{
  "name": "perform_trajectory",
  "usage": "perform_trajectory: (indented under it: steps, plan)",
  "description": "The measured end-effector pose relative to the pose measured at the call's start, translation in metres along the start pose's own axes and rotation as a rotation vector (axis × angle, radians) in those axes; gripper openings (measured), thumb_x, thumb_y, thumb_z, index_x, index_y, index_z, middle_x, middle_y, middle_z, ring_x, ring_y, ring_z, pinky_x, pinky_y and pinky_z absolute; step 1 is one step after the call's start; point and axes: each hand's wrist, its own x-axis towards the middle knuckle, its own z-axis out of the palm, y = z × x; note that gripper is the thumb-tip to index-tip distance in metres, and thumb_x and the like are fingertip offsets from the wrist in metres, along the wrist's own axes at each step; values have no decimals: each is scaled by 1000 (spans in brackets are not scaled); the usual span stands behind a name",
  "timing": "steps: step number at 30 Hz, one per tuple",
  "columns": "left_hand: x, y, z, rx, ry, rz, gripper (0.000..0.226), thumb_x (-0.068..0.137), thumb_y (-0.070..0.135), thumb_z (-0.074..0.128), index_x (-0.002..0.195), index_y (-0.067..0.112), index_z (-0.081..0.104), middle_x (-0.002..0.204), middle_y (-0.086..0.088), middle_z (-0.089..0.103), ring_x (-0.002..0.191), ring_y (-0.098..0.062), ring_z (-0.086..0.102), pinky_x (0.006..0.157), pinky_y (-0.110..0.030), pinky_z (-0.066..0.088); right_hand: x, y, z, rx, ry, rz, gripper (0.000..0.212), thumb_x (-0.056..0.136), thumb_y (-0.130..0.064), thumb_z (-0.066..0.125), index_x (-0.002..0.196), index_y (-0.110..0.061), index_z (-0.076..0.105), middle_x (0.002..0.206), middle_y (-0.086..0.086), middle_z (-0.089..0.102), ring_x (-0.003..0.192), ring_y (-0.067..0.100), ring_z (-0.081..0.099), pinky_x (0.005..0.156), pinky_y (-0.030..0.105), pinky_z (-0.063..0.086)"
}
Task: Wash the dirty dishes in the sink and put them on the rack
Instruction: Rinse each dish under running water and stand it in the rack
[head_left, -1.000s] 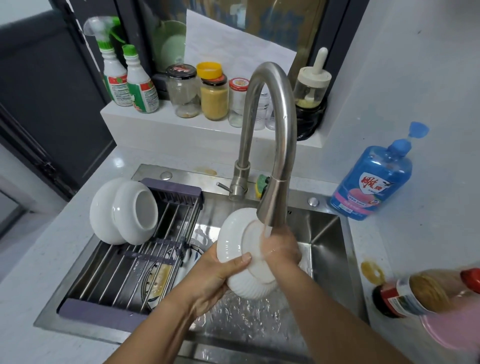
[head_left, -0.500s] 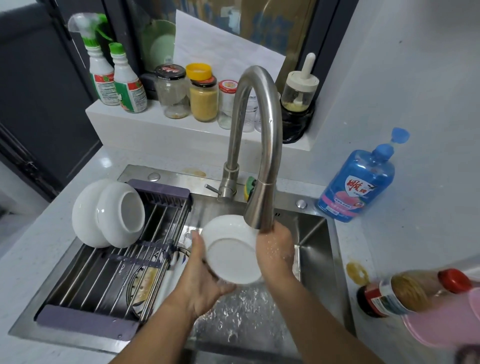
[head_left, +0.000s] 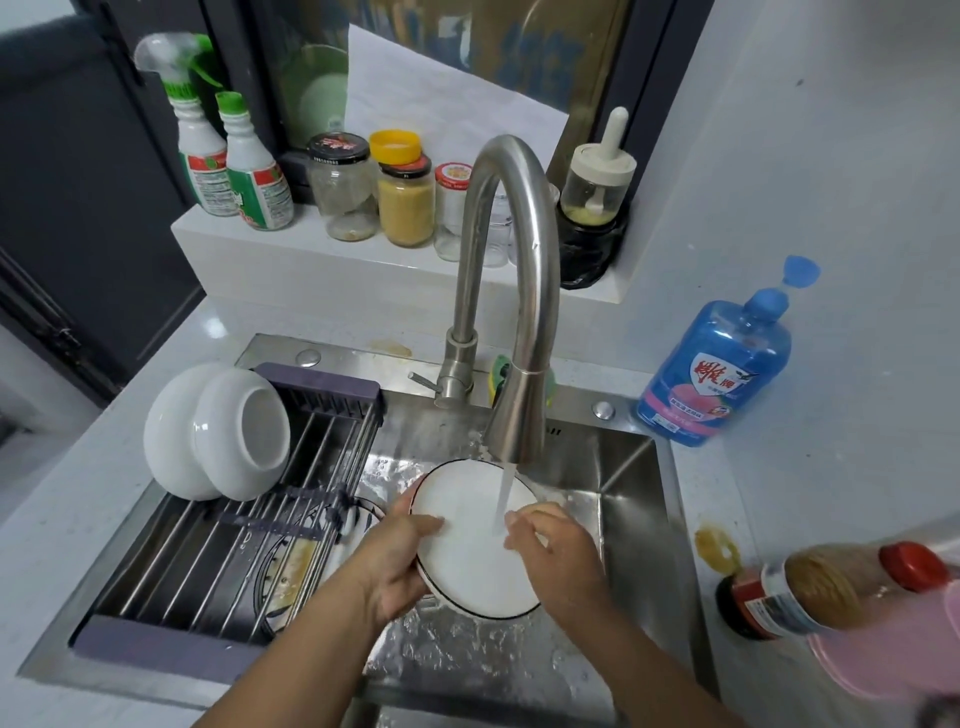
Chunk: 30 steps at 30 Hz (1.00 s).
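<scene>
L hand (head_left: 400, 561) clamps plate (head_left: 467, 566) rim, angling it under faucet (head_left: 519, 415) stream; R hand (head_left: 561, 556) unclenched, fingers on face for scrubbing.

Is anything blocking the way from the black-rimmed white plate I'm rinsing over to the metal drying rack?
Nothing visible does. The black-rimmed white plate is right beside the metal drying rack; two white bowls fill only its far end.

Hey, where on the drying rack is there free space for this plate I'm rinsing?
The metal-rod drying rack is bare from the two white bowls at its far left corner to its near grey bar, and along the rods right of the bowls. The white dark-rimmed plate should fit there. The white ledge of jars behind the steel tap is crowded.
</scene>
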Motion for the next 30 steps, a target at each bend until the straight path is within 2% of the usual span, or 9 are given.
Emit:
perform_trajectory:
  steps: [2, 4, 9, 13, 17, 21, 25, 28, 30]
  plan:
    - [-4, -7, 6, -14, -17, 76, 34, 107, 14, 47, 137, 27, 55, 120, -16, 72, 100, -36, 70, 76, -47, 61, 4, 7, 8, -169, -72, -17, 29, 103, -29, 53, 100, -11, 74, 123, -6, 65, 114, 6, 57, 104, 33, 45]
    - [-9, -12, 11, -21, -54, 105, 26, 107, 30, 47, 130, 29, 59, 112, -11, 76, 100, -32, 72, 84, -46, 59, 6, 2, 14, -348, -159, -34, 39, 106, -35, 44, 131, -13, 64, 159, -1, 40, 143, 11, 37, 120, 28, 27]
    - [-10, -27, 16, -159, -146, 19, 48, 104, 47, 43, 139, 17, 56, 128, -19, 69, 115, -33, 69, 101, -47, 50, 8, -39, 33, -521, -405, -82, 53, 110, -39, 20, 162, -24, 20, 169, -6, -7, 156, 16, -8, 127, 41, -6]
    - [-2, -23, 13, -192, -140, -40, 74, 96, 64, 42, 132, 2, 60, 129, -24, 66, 119, -34, 66, 106, -45, 47, -2, -59, 32, -396, -478, -172, 51, 110, -37, 15, 161, -37, 17, 169, -17, 9, 149, -8, 1, 124, 32, -10]
    - [4, -3, 9, -135, -5, 65, 63, 98, 60, 48, 135, 10, 58, 119, -19, 72, 100, -32, 74, 83, -42, 62, -24, -51, 12, -462, -571, -384, 48, 110, -38, 22, 157, -31, 32, 163, -13, 30, 151, -1, 18, 126, 28, 1]
    - [5, 8, 15, -86, 100, 263, 25, 107, 34, 47, 124, 20, 59, 104, -8, 78, 82, -23, 77, 61, -36, 60, -22, -17, -12, -605, -453, -496, 52, 109, -45, 21, 145, -27, 53, 158, -14, 42, 148, -3, 27, 127, 32, 8]
    - [5, 7, 17, -41, 220, 363, 18, 107, 23, 51, 124, 19, 56, 100, -1, 71, 84, -20, 69, 53, -29, 56, -6, 12, -24, -699, -197, -551, 51, 109, -46, 25, 119, -24, 71, 140, -6, 61, 137, 9, 47, 121, 43, 32]
    - [5, 4, 17, -48, 275, 382, 14, 106, 22, 54, 115, 13, 60, 102, -6, 72, 81, -22, 69, 49, -27, 56, 4, 5, -22, -584, 54, -460, 30, 103, -38, 47, 102, -20, 71, 129, -4, 61, 124, 13, 52, 103, 35, 47]
    - [1, 2, 24, -64, 283, 386, 10, 105, 23, 55, 110, 14, 58, 100, -4, 69, 81, -24, 68, 63, -33, 59, 6, -11, -16, -469, 249, -290, 15, 95, -33, 63, 104, -21, 62, 116, -7, 56, 103, 12, 54, 83, 28, 47]
